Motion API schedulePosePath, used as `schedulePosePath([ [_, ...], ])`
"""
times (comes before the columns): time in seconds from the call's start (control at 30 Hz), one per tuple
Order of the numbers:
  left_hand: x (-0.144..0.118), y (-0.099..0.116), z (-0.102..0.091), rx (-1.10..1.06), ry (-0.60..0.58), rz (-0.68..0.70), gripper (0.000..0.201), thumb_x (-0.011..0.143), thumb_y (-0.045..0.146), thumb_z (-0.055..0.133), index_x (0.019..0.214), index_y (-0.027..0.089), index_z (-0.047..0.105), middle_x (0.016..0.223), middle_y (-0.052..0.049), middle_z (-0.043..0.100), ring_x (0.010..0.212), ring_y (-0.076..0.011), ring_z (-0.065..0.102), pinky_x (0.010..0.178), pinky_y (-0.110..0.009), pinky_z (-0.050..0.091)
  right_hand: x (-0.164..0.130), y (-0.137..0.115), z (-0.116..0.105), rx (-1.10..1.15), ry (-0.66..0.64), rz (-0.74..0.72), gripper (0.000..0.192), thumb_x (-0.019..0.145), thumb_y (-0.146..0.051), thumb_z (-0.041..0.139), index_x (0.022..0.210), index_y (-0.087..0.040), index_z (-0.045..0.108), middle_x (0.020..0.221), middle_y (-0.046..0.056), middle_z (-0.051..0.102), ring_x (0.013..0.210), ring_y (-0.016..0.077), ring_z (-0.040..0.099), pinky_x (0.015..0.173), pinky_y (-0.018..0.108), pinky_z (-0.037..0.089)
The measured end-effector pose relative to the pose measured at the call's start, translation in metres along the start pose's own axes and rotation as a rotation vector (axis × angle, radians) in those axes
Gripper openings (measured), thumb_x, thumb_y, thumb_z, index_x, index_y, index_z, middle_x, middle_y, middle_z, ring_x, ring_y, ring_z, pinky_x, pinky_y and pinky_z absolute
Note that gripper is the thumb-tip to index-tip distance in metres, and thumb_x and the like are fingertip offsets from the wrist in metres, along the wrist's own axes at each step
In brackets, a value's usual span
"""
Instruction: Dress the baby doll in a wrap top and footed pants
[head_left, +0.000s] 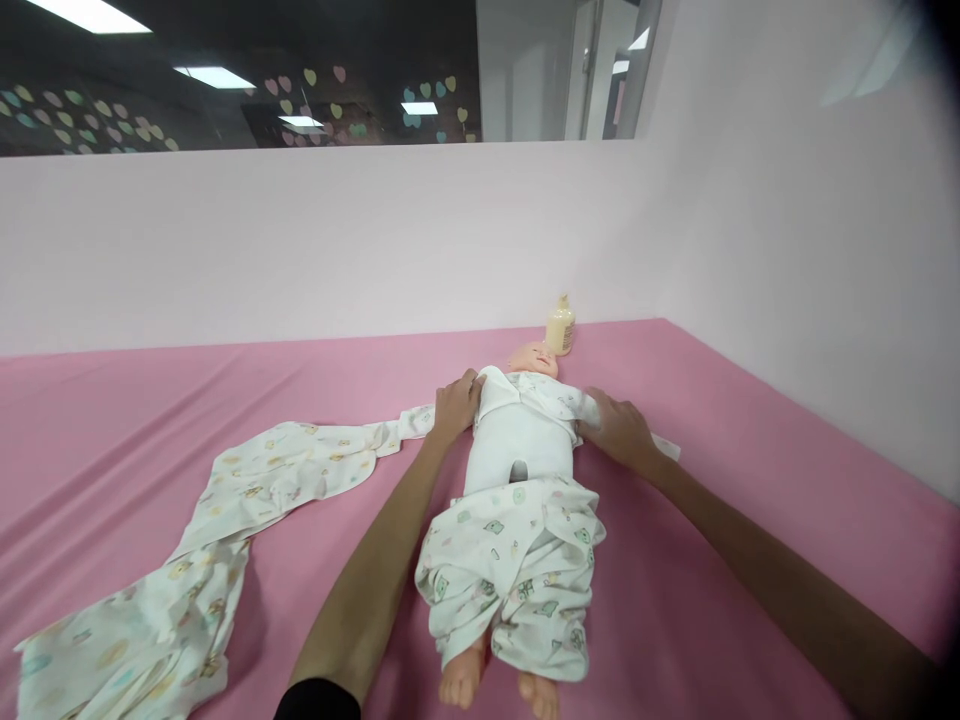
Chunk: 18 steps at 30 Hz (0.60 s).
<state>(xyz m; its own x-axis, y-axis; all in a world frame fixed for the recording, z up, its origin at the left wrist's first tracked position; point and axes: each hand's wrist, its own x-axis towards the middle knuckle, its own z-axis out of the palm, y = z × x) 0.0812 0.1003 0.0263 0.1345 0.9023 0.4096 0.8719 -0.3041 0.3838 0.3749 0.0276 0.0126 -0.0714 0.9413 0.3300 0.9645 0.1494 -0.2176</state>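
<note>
While the doll (517, 440) lies on its back on the pink bench (750, 480), head toward the wall and bare feet toward the camera, both hands work at its upper body. The left hand (454, 405) curls over the doll's shoulder, fingers closed on the edge of the white top (517, 400). The right hand (619, 428) rests palm down on the opposite sleeve, fingers fairly flat; whether it pinches the cloth I cannot tell. Patterned trousers (517, 580) sit bunched around the legs. A loose printed cloth (225, 520) trails away to the left, and a small bottle (560, 326) stands just behind the head. I judge the doll light with stiff plastic limbs, the garments thin, soft and easily dragged; the best hold is at the fabric's hems or the torso.
</note>
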Motion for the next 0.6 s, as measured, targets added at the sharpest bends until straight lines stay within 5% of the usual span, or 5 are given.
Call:
schedulePosePath([
  [0.23, -0.003, 0.005, 0.003, 0.144, 0.051, -0.054, 0.038, 0.103, 0.044, 0.024, 0.108, 0.021, 0.054, 0.089, -0.009, 0.070, 0.084, -0.0247, 0.063, 0.083, -0.035, 0.033, 0.000, -0.010, 0.006, -0.135, 0.108, -0.058, 0.033, 0.096, -0.033, 0.040, 0.120, -0.016, 0.056, 0.097, 0.014, 0.069, 0.085, 0.0277, 0.061, 0.088, 0.041, 0.038],
  [0.43, -0.026, 0.013, -0.010, 0.135, 0.214, -0.082, 0.026, 0.098, 0.039, 0.041, 0.105, 0.020, 0.059, 0.115, -0.014, 0.061, 0.114, -0.0297, 0.051, 0.094, -0.040, 0.035, -0.014, -0.043, -0.018, 0.049, 0.379, -0.184, 0.021, 0.094, -0.027, 0.044, 0.101, -0.016, 0.061, 0.107, 0.013, 0.066, 0.101, 0.0265, 0.058, 0.092, 0.039, 0.039],
  [0.5, -0.040, 0.016, -0.018, 0.009, 0.244, -0.181, 0.022, 0.096, 0.037, 0.045, 0.095, 0.020, 0.060, 0.113, -0.015, 0.060, 0.114, -0.0303, 0.050, 0.095, -0.040, 0.037, -0.019, -0.068, -0.033, 0.223, 0.302, -0.219, 0.020, 0.094, -0.028, 0.045, 0.096, -0.018, 0.062, 0.099, 0.009, 0.068, 0.095, 0.0236, 0.060, 0.086, 0.035, 0.041],
  [0.6, -0.059, 0.020, -0.027, -0.377, 0.108, -0.397, 0.029, 0.091, 0.039, 0.054, 0.069, 0.020, 0.054, 0.083, -0.011, 0.062, 0.091, -0.0270, 0.058, 0.081, -0.037, 0.042, -0.025, -0.109, -0.054, 0.489, -0.039, -0.229, 0.021, 0.093, -0.034, 0.049, 0.083, -0.021, 0.062, 0.082, 0.002, 0.068, 0.077, 0.0167, 0.060, 0.068, 0.029, 0.041],
])
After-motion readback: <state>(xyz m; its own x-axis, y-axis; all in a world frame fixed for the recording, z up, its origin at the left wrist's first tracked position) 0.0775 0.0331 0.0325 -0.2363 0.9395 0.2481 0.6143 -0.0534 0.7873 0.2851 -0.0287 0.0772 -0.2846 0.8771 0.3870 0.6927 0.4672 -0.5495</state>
